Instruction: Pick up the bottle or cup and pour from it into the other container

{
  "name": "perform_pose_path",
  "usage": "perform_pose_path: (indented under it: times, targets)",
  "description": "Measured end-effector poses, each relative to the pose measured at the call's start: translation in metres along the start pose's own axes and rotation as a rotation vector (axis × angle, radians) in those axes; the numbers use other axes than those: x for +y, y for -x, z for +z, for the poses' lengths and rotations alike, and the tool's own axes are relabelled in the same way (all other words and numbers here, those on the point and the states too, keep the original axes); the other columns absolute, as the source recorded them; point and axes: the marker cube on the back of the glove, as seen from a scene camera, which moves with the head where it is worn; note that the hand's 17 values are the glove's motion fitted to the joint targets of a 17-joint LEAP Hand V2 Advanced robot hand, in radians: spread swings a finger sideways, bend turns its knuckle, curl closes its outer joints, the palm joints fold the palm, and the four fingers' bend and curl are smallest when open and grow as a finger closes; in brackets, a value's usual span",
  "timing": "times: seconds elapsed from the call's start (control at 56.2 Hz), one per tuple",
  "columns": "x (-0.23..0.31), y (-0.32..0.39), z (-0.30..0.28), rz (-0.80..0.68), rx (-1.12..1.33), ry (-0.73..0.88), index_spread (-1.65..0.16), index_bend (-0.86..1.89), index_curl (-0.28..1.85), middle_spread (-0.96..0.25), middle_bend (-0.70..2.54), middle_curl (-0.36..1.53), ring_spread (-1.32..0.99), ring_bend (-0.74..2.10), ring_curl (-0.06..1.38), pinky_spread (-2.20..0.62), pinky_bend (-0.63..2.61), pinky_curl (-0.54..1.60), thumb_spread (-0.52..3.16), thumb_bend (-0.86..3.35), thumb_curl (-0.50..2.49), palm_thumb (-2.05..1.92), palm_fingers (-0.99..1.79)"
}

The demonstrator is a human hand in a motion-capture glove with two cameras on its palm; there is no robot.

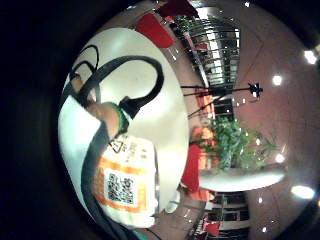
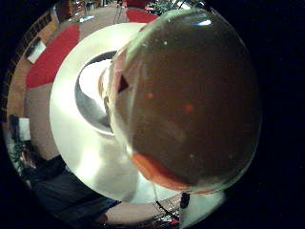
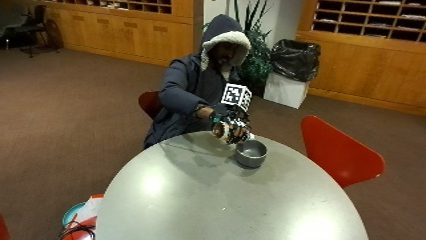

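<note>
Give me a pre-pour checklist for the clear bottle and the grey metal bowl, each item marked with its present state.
1. Gloved right hand grips the clear bottle of dark liquid: ok.
2. Grey metal bowl stands upright on the round white table: ok.
3. Bottle is raised off the table, beside and above the bowl: ok.
4. Bottle mouth points at the bowl's opening: ok in the thumb side view.
5. Cap is off: cannot tell.
6. Liquid already in the bowl: cannot tell.

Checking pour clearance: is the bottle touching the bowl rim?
Cannot tell. Outside view: right hand holds bottle just above and beside bowl, gap unclear. Thumb-side palm view: bottle overlaps bowl, no plain contact.
</note>
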Motion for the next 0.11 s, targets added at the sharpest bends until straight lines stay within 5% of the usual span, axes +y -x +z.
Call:
perform_pose_path:
  times: [0.107]
  targets:
    - [-0.0012,-0.0138,0.0041,-0.038,-0.058,-0.008,-0.28,0.12,0.32,-0.24,0.35,0.5,-0.18,0.6,0.43,-0.03,0.43,0.39,0.28,-0.04,0.72,0.98,1.16]
